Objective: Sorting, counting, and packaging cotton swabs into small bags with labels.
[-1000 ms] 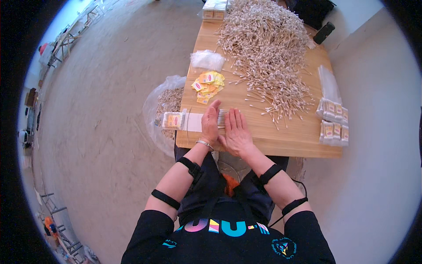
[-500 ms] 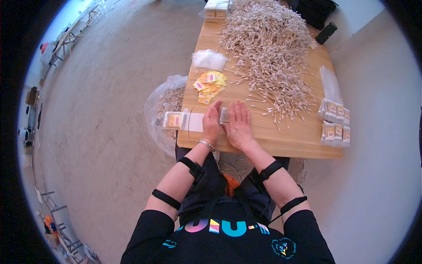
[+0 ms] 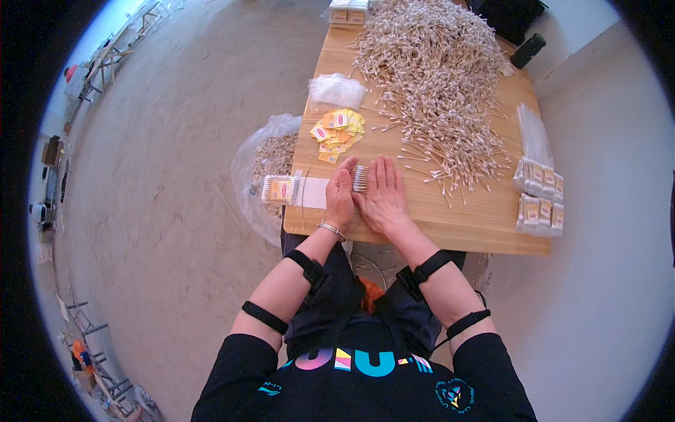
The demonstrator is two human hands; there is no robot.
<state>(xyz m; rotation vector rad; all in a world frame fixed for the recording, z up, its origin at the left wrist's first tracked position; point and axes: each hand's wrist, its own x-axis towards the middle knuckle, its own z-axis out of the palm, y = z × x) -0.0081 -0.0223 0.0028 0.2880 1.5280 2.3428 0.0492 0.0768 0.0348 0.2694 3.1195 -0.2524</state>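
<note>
Two hands at frame centre: our left hand (image 3: 340, 193) and right hand (image 3: 383, 195) stand flat and facing, pressed on a small bundle of swabs (image 3: 360, 178) between the palms, on the table (image 3: 457, 225). We judge the bundle light, loose, its thin sticks easily bent or scattered; best held by squeezing both ends evenly. Upper centre: swab heap (image 3: 429, 63). Left of it: yellow labels (image 3: 337, 130). Right edge: filled packs (image 3: 538, 193).
</note>
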